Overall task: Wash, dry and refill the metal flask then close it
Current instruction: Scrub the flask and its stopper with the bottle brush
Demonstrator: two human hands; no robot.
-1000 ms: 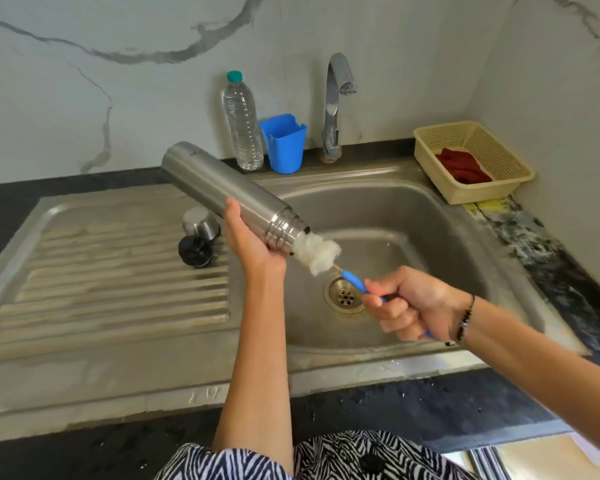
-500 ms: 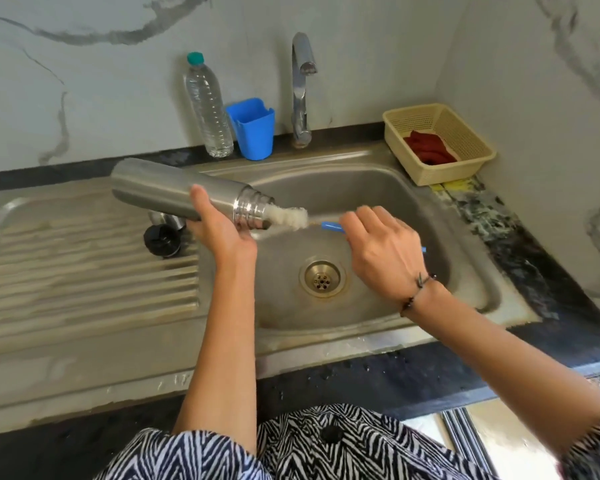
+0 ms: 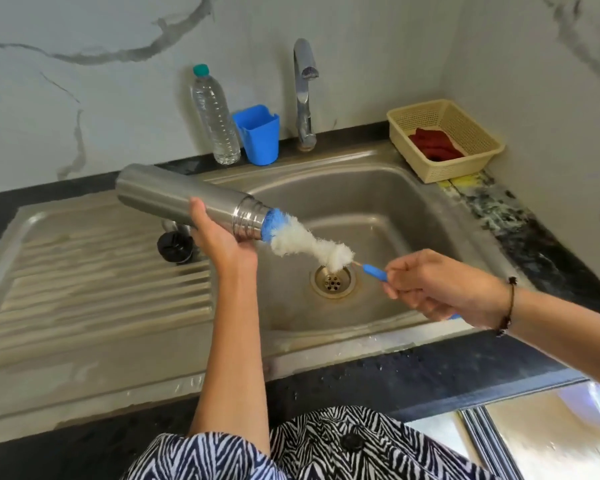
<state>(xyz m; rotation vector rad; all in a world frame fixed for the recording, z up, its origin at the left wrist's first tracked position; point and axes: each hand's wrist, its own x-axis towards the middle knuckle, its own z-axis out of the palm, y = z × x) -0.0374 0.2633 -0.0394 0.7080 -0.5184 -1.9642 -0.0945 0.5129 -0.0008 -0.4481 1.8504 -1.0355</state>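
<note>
We held the metal flask [image 3: 174, 199] tilted, mouth over the sink [image 3: 388, 188] at frame centre, so suds drained. Left hand [image 3: 222, 244] gripped its body; right hand [image 3: 440, 289] clenched the bottle brush [image 3: 305, 242] handle, bristles partly inside.

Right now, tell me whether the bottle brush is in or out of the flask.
Nearly out: only the blue tip of the bottle brush sits in the flask mouth; the white bristles hang clear over the sink.
</note>
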